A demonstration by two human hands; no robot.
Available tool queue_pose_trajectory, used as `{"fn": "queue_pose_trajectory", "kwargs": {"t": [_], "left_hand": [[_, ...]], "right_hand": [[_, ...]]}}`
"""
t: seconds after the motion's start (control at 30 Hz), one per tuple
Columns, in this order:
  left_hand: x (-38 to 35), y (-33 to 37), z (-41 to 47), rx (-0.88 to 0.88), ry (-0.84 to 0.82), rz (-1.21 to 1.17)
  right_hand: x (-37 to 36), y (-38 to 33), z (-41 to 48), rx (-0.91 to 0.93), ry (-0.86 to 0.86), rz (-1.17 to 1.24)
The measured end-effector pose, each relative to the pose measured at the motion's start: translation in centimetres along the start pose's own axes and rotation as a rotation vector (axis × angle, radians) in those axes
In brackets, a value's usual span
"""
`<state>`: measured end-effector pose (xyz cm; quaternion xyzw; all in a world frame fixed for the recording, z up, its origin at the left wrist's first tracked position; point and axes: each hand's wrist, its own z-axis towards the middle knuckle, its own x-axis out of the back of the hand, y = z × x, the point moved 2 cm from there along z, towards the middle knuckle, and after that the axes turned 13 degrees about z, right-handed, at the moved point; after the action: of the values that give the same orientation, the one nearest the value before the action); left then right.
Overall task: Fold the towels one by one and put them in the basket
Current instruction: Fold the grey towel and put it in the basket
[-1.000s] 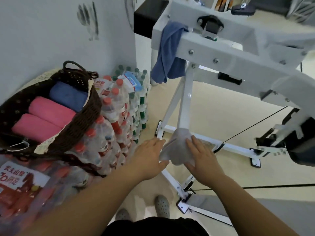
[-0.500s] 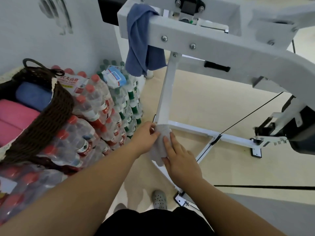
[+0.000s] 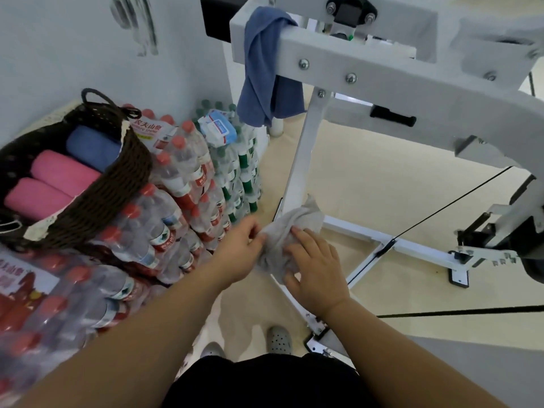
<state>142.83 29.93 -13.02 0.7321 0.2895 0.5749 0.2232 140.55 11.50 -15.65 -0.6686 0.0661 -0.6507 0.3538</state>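
A small grey towel is bunched up in the air between both hands, above the floor. My left hand pinches its left edge. My right hand grips its right side, with the thumb under the cloth. A dark woven basket sits at the left on stacked bottle packs. It holds two pink rolled towels and a blue rolled towel. Another blue towel hangs over the end of a white metal frame.
Shrink-wrapped packs of water bottles fill the left side, with a pack of wipes on top. The white machine frame spans the top and right, its upright and feet on the beige floor. A black cable runs across the floor.
The view has swung back left, showing more of the basket. Both hands have worked the grey towel into a tighter bunch, with a corner now sticking up.
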Motion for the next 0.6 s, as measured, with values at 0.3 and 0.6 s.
{"fn": "queue_pose_trajectory", "kwargs": {"t": [0.3, 0.6], "left_hand": [[7.7, -2.6, -8.8, -0.124, 0.250, 0.081], [14.4, -10.2, -22.8, 0.054, 0.379, 0.131]], "right_hand": [[-0.3, -7.9, 4.8, 0.293, -0.073, 0.134], [-5.2, -21.5, 4.2, 0.546, -0.451, 0.274]]}}
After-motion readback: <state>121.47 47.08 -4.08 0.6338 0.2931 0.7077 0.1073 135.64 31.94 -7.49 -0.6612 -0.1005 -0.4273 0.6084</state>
